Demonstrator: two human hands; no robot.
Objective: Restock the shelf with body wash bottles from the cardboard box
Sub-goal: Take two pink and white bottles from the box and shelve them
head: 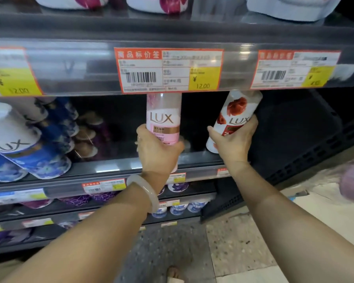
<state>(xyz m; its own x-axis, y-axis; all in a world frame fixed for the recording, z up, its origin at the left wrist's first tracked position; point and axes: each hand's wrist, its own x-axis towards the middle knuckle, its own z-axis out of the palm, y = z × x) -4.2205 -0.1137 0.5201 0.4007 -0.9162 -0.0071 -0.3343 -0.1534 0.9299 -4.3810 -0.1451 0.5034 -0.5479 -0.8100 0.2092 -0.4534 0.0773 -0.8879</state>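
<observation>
1. Fingers of the left hand [157,150] wrap the lower half of the pink Lux bottle [164,117], held upright at the shelf [114,166] edge.
2. The right hand [233,139] clasps the tilted white rose-printed bottle [235,111] around its middle, beside the pink one.
</observation>
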